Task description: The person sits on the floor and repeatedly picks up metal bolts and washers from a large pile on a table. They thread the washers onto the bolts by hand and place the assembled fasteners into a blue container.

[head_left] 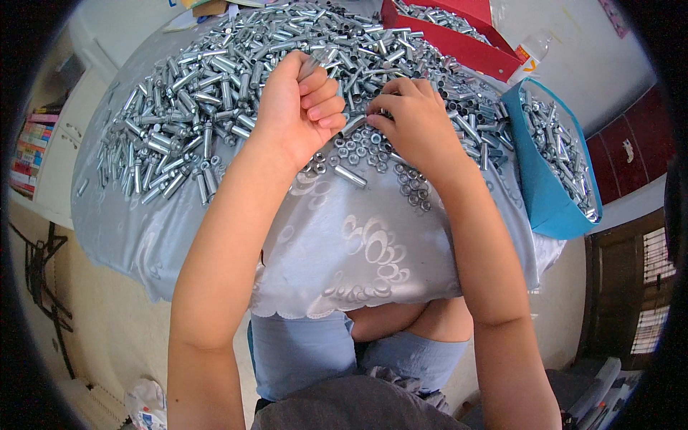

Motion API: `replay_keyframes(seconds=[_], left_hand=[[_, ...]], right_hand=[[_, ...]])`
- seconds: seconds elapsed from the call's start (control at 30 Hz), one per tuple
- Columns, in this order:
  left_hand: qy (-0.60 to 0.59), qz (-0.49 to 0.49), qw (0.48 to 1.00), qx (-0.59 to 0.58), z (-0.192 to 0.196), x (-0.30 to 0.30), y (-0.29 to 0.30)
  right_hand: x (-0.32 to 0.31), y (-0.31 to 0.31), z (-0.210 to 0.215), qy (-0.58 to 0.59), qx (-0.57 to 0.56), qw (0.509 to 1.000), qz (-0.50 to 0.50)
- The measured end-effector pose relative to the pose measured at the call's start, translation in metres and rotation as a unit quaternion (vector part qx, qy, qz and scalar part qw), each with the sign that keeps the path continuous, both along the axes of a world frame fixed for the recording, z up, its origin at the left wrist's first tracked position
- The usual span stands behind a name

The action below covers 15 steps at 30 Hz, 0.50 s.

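Your 2 hands work over the counter (pixel 215 236): your left hand (pixel 297 107) is closed in a fist around 1 metal tube (pixel 312 66), and your right hand (pixel 412 122) pinches with narrow fingers at the hex nuts (pixel 373 154), too many to count. Behind lies 1 big heap of metal tubes (pixel 229 79), also uncountable, with 1 blue bag (pixel 548 193) and 2 red boxes (pixel 459 39) on your right.

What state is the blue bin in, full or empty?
Partly full. The blue bin holds a layer of silver metal sleeves along its inside, and bare blue wall shows below them.
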<state>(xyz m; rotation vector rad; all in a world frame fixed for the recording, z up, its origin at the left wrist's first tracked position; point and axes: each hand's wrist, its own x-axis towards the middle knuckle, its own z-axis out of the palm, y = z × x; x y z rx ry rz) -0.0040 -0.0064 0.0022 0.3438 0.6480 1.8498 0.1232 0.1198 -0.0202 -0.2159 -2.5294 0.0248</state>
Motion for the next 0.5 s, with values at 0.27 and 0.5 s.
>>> replay_keyframes(seconds=[0.27,0.5], left_hand=[[0.000,0.003,1.000,-0.004,-0.0025,-0.0011,0.0001],[0.000,-0.002,1.000,-0.001,-0.0020,0.0006,-0.0004]], right_hand=[[-0.0042,-0.0014,-0.0070,-0.003,0.009,1.000,-0.015],[-0.0025,-0.0046,-0.0038,-0.019,-0.047,0.999,0.009]])
